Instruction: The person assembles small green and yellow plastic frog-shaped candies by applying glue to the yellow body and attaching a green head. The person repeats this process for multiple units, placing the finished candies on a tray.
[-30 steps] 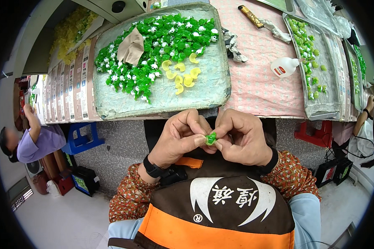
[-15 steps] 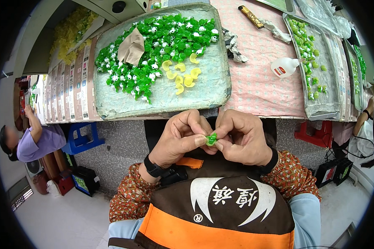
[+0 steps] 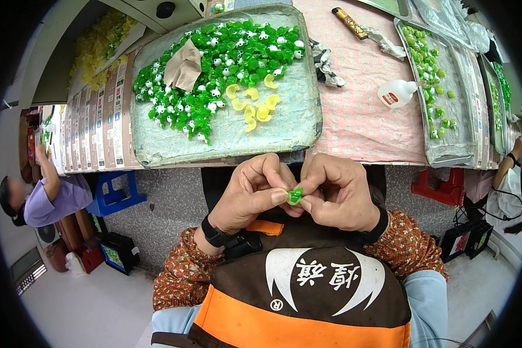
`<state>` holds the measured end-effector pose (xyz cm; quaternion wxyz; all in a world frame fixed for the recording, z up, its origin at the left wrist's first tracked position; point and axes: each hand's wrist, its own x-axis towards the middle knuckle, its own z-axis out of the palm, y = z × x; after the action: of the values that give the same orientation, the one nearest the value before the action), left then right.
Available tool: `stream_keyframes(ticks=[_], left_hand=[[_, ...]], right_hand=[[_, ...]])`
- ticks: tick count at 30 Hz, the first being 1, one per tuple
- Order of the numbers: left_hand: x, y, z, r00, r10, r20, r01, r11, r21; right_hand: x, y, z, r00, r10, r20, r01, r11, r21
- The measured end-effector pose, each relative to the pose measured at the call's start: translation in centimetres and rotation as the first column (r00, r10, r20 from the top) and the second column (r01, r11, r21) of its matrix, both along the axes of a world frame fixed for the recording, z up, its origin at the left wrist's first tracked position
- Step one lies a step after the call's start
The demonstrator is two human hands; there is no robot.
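Observation:
Between my two hands, just in front of the table edge, is a small green plastic piece (image 3: 295, 196). My left hand (image 3: 255, 194) pinches its left side between thumb and fingers. From the other side, my right hand (image 3: 340, 194) grips it with thumb and forefinger. Its exact kind is partly hidden by the fingertips. Beyond my hands lies a cloth-lined tray (image 3: 226, 142) with a heap of green and white pieces (image 3: 238, 55). Several yellow curved pieces (image 3: 263, 113) lie at the heap's near right side, and a beige scrap (image 3: 183, 65) rests on top.
Right of the tray, a white squeeze bottle (image 3: 393, 94) lies on the pink cloth near a second tray (image 3: 449, 153) of green pieces. Crumpled paper (image 3: 329, 66) and a dark tube (image 3: 350, 23) lie behind. Blue (image 3: 116, 191) and red stools (image 3: 441, 188) stand below. Co-workers sit at both sides.
My hands and the green piece stay almost still, with barely a shift of the fingertips. At the left, the co-worker's arm moves slightly.

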<state>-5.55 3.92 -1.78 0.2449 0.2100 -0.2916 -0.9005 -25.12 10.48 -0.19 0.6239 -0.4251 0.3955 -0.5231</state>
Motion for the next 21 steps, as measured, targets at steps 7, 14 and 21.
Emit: stream_keyframes(ticks=[7,14,21], left_hand=[[-0.01,0.00,-0.17,1.000,0.001,-0.013,-0.001,1.000,0.000],[-0.13,-0.03,-0.12,1.000,-0.003,-0.019,0.003,1.000,0.012],[-0.16,-0.08,-0.16,0.999,-0.008,-0.031,0.008,1.000,0.023]], right_hand=[[0.03,0.03,0.07,1.000,-0.008,0.021,0.007,1.000,0.006],[0.02,-0.01,0.26,0.999,-0.003,0.033,0.003,1.000,0.001],[-0.09,-0.01,0.18,1.000,0.003,0.021,-0.003,1.000,-0.006]])
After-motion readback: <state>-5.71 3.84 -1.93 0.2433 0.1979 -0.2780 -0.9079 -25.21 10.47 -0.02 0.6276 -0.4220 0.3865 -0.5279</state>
